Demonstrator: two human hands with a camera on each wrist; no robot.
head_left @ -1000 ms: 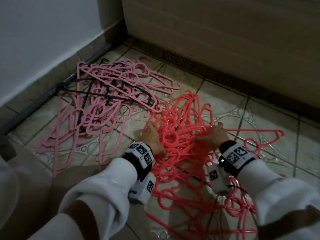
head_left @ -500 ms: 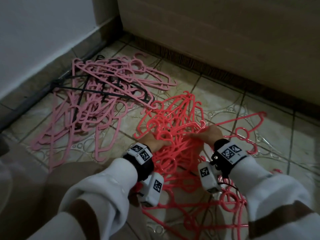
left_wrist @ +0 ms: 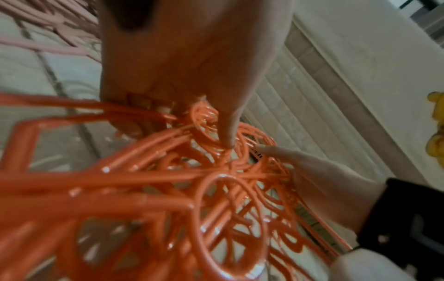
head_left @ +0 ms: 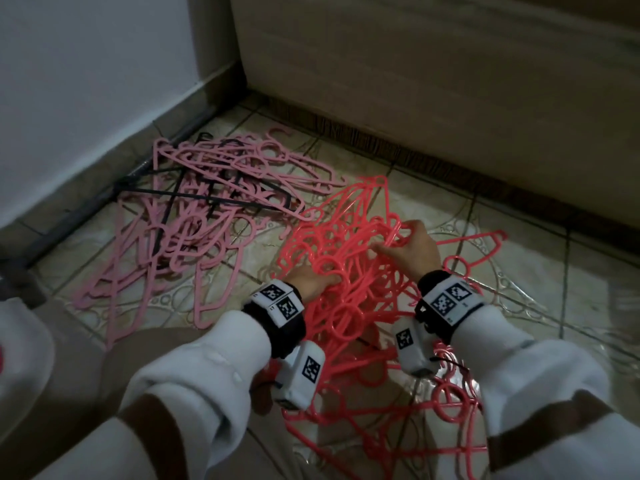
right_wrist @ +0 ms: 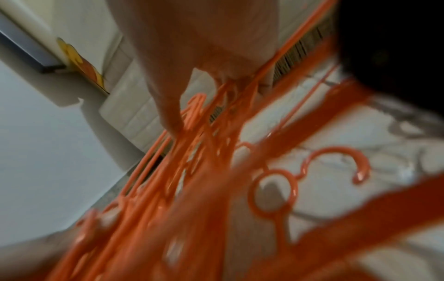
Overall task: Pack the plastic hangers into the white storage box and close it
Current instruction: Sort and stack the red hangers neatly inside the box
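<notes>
A tangled bundle of red plastic hangers [head_left: 349, 258] rises off the tiled floor between my hands. My left hand [head_left: 311, 282] grips the bundle's near left side, fingers curled among the hooks [left_wrist: 211, 129]. Its far right side is held by my right hand [head_left: 412, 247], with fingers curled over the hanger necks [right_wrist: 223, 106]. More red hangers [head_left: 446, 403] lie loose on the floor under my wrists. One red hanger [head_left: 485, 244] trails to the right. A separate heap of pale pink hangers [head_left: 194, 223] with a few black ones lies to the left. No white storage box shows in any view.
A beige cabinet or bed base [head_left: 433, 81] runs along the far side. The white wall [head_left: 86, 71] with a dark skirting stands at the left. Patterned floor tiles [head_left: 554, 306] lie bare to the right. My knee [head_left: 41, 393] is at the lower left.
Both hands have drawn the red hangers together and lifted them, so the spread pile now stands gathered as a taller bundle. The right hand moved up and farther away.
</notes>
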